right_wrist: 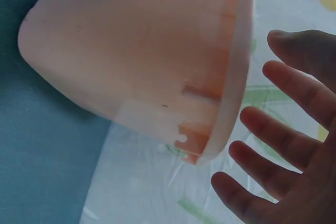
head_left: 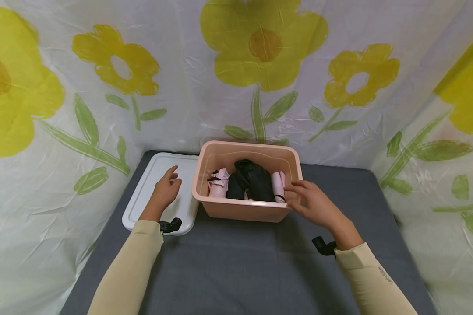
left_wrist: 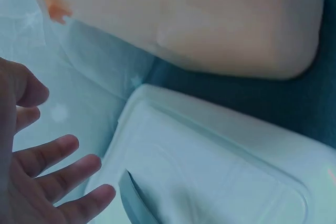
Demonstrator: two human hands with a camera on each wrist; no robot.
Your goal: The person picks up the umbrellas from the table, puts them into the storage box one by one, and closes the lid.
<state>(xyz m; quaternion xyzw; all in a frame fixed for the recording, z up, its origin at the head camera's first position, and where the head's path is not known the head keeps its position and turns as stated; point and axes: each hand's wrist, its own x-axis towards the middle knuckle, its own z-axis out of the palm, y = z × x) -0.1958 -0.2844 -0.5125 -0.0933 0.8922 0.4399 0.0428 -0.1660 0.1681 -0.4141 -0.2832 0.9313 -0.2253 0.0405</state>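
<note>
A peach plastic bin (head_left: 244, 212) stands upright at the back middle of the table. Inside it lie a bunched black fabric bundle (head_left: 256, 181) and two rolled pale pink bundles, one at the left (head_left: 218, 183) and another at the right (head_left: 277, 186). My right hand (head_left: 315, 203) hovers by the bin's right rim, its fingers spread and holding nothing, as the right wrist view also shows. Over the white lid (head_left: 142, 197), left of the bin, my left hand (head_left: 166, 192) hangs with loose, parted fingers and holds nothing. The bin's wall (left_wrist: 210, 19) fills the top of the left wrist view.
A dark grey cloth covers the table (head_left: 236, 271). Behind and at both sides hangs a whitish curtain (head_left: 181, 109) printed with yellow flowers, close behind the bin. Black camera mounts are strapped at the left wrist (head_left: 171, 225) and the right wrist (head_left: 324, 246).
</note>
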